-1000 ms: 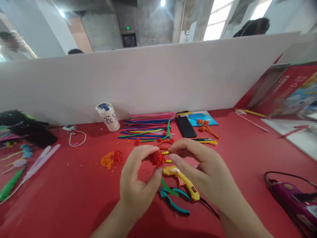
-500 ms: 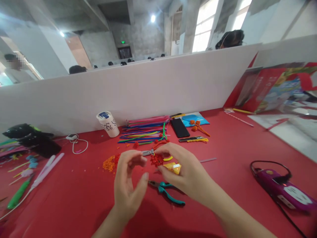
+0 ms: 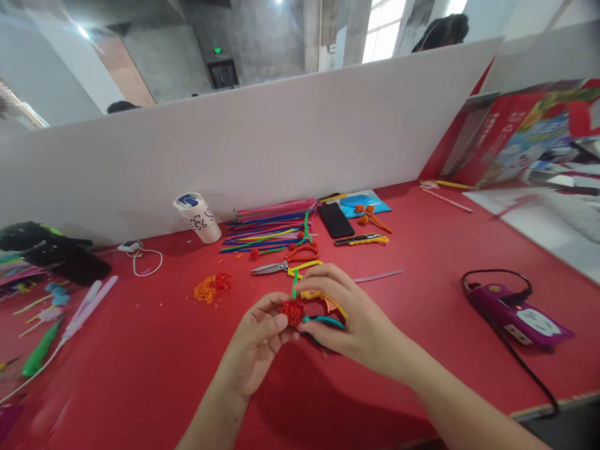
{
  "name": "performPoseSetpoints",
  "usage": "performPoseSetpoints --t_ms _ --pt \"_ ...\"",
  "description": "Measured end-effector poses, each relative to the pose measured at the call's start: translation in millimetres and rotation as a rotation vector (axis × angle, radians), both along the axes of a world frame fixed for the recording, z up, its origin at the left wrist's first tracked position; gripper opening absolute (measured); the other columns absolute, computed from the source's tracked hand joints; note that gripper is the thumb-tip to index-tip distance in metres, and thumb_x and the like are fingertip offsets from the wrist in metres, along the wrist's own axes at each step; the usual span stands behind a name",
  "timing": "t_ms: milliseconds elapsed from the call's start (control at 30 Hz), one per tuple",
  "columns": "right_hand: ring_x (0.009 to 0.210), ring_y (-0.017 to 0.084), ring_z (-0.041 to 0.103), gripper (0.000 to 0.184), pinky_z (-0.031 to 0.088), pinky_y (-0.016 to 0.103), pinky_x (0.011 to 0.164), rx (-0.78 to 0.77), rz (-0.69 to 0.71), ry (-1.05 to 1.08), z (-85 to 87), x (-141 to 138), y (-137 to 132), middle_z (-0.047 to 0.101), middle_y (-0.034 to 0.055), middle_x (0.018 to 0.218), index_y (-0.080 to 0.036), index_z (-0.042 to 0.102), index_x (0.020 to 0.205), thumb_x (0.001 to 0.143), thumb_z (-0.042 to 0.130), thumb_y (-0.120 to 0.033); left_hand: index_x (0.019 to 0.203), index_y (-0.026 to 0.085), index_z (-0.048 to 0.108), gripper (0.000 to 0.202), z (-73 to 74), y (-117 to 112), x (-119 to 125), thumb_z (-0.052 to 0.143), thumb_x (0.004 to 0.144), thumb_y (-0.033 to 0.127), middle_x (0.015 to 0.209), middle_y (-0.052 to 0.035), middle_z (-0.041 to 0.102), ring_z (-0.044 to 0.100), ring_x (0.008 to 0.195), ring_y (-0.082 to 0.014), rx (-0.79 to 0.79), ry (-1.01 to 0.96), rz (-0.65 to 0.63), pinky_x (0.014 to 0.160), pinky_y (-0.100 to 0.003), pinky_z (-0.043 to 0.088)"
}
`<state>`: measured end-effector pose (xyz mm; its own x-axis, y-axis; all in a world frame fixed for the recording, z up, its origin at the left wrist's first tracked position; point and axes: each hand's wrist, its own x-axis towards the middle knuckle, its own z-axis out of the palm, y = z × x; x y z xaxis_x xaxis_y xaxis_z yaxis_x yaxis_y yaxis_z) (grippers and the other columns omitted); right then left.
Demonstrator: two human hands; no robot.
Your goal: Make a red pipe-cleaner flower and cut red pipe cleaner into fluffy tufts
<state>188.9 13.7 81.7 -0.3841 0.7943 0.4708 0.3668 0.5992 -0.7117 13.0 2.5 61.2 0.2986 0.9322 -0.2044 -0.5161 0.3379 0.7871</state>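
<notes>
A small red fuzzy flower head (image 3: pixel 292 310) with a green stem sits between both my hands over the red table (image 3: pixel 422 262). My left hand (image 3: pixel 255 344) pinches it from the left with curled fingers. My right hand (image 3: pixel 349 315) grips it from the right, fingers closed around it. Under my right hand lie teal-handled pliers (image 3: pixel 328 321) and a yellow tool (image 3: pixel 323 297). Yellow-handled scissors (image 3: pixel 281 269) lie just beyond my hands.
A bundle of coloured pipe cleaners (image 3: pixel 272 228), a black phone (image 3: pixel 334 220), a paper cup (image 3: pixel 197 217), orange and red trimmings (image 3: pixel 210 287), a purple device with a cord (image 3: pixel 515 312), and a white divider wall (image 3: pixel 281 137) at the back.
My left hand has closed back onto the red flower, which my right hand alone held half a second ago. Both hands have dropped nearer the table edge; the view shifted.
</notes>
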Motion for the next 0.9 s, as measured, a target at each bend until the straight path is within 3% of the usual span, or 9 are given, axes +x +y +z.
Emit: performPoseSetpoints --t_ms 67,167,233,333,500,633,733,800,900 --pt "0.092 0.016 0.054 0.026 0.046 0.031 0.079 -0.065 -0.089 -0.018 -10.5 10.6 -0.7 0.056 0.0063 0.099 -0.020 0.054 0.102 0.076 0.056 -0.018 0.085 0.016 0.065 0.021 -0.9 1.6 -7.2 0.069 0.065 0.016 0.076 -0.0018 0.064 0.060 0.064 -0.0101 0.011 0.044 0.039 0.059 -0.018 0.047" --pt "0.066 0.014 0.056 0.011 0.046 0.027 0.061 -0.194 -0.180 -0.297 -36.4 19.6 -4.6 0.059 0.0023 0.078 -0.019 0.056 0.089 0.080 0.049 -0.020 0.086 0.015 0.065 0.024 -4.4 6.3 -19.5 0.072 0.062 0.019 0.077 -0.0026 0.065 0.060 0.065 -0.0102 0.047 0.101 0.100 0.060 -0.018 0.047" --pt "0.077 0.019 0.057 0.012 0.046 0.032 0.067 -0.158 -0.175 -0.449 -55.6 16.8 -9.3 0.059 0.0068 0.086 -0.018 0.058 0.088 0.078 0.053 -0.022 0.085 0.015 0.066 0.023 -8.3 9.6 -25.8 0.072 0.063 0.019 0.077 -0.0025 0.065 0.060 0.065 -0.0102 0.059 0.127 0.131 0.061 -0.018 0.047" --pt "0.100 0.029 0.049 0.031 0.041 0.043 0.081 -0.045 -0.242 -0.624 -76.3 3.0 -15.1 0.057 0.0132 0.104 -0.016 0.057 0.098 0.070 0.063 -0.027 0.084 0.016 0.065 0.021 -14.8 12.3 -30.2 0.071 0.064 0.018 0.076 -0.0021 0.065 0.060 0.065 -0.0096 0.053 0.120 0.145 0.061 -0.018 0.048" --pt "0.088 0.028 0.051 0.020 0.041 0.042 0.079 -0.003 -0.248 -0.801 -82.3 -15.1 -12.6 0.060 0.0099 0.085 -0.016 0.059 0.086 0.069 0.061 -0.028 0.086 0.015 0.064 0.021 -21.4 9.7 -31.9 0.070 0.066 0.017 0.084 -0.0070 0.068 0.061 0.066 -0.0092 -0.021 0.042 0.073 0.065 -0.018 0.048" --pt "0.082 0.026 0.053 0.011 0.042 0.040 0.074 -0.118 -0.267 -0.690 -77.6 -15.2 -10.2 0.059 0.0086 0.078 -0.017 0.058 0.075 0.069 0.056 -0.026 0.084 0.015 0.063 0.017 -23.9 7.9 -35.7 0.068 0.068 0.018 0.079 -0.0063 0.068 0.059 0.062 -0.0071 -0.056 0.008 0.081 0.061 -0.015 0.046" --pt "0.069 0.020 0.054 0.012 0.044 0.033 0.063 -0.428 -0.219 -0.456 -73.8 -6.4 -12.4 0.059 0.0039 0.072 -0.019 0.056 0.078 0.075 0.047 -0.026 0.085 0.013 0.063 0.014 -25.4 7.8 -39.1 0.063 0.074 0.022 0.078 -0.0063 0.067 0.057 0.059 -0.0073 -0.019 0.020 0.078 0.054 -0.015 0.044" --pt "0.066 0.016 0.055 0.019 0.045 0.029 0.060 -0.649 -0.174 -0.176 -71.2 3.1 -14.8 0.059 0.0015 0.076 -0.021 0.054 0.089 0.081 0.041 -0.032 0.085 0.013 0.063 0.014 -26.1 7.8 -40.6 0.060 0.076 0.024 0.078 -0.0066 0.067 0.058 0.060 -0.0087 -0.008 0.031 0.075 0.054 -0.017 0.045" --pt "0.064 0.015 0.055 0.029 0.045 0.027 0.056 -0.941 -0.213 0.151 -67.3 17.3 -18.5 0.058 0.0006 0.078 -0.023 0.051 0.095 0.078 0.047 -0.046 0.086 0.013 0.063 0.016 -26.5 7.8 -40.7 0.061 0.075 0.024 0.077 -0.0069 0.067 0.061 0.064 -0.0117 -0.024 0.018 0.081 0.059 -0.020 0.048"
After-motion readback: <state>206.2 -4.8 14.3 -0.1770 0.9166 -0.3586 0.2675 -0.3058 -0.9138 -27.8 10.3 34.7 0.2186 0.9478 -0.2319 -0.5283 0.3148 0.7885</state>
